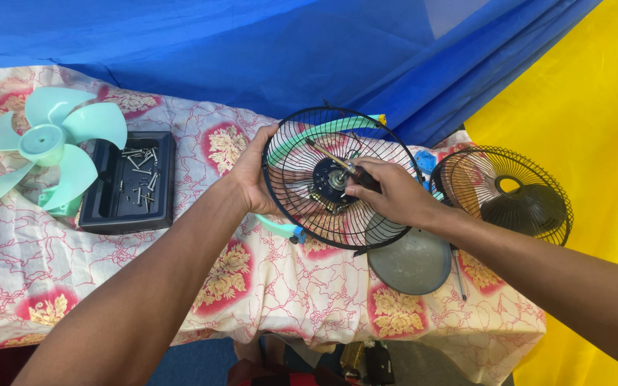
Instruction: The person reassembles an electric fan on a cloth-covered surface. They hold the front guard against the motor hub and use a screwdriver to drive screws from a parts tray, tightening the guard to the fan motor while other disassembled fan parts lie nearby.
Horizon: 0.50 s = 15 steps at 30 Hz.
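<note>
Left hand (pixel 252 175) grips fan guard (pixel 337 179) — right hand (pixel 391 193) drives screwdriver (pixel 341 166).

No packages, labels, signs or screens visible.

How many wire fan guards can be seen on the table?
2. One black wire guard is at the middle, held by the left hand while the right hand works a screwdriver at its hub. The other guard lies at the right.
</note>
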Tool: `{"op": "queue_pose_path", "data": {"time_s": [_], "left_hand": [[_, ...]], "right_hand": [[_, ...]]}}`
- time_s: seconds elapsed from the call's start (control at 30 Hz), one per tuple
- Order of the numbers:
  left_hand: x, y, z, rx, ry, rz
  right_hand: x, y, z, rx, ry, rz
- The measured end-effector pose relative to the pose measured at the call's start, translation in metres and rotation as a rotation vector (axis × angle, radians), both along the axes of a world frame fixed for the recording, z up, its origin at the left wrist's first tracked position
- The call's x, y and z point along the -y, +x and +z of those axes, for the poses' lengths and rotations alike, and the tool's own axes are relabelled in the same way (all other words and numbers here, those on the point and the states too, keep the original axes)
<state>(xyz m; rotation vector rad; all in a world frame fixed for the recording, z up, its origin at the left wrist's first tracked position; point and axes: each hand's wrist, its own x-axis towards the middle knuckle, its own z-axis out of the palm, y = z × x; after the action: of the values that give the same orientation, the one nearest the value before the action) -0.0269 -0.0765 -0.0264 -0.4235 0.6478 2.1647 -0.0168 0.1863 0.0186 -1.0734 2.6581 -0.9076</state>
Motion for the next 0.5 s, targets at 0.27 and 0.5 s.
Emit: {"op": "queue_pose_path", "data": {"time_s": [0.27,0.5], "left_hand": [[0.0,0.0009,-0.0019,0.002,0.049,-0.014],[-0.0004,-0.0008,-0.006,-0.001,0.043,-0.015]], "right_hand": [[0.0029,0.0001,0.0035,-0.005,-0.026,0.07],[-0.001,-0.0006,-0.0016,0.016,-0.041,0.062]]}}
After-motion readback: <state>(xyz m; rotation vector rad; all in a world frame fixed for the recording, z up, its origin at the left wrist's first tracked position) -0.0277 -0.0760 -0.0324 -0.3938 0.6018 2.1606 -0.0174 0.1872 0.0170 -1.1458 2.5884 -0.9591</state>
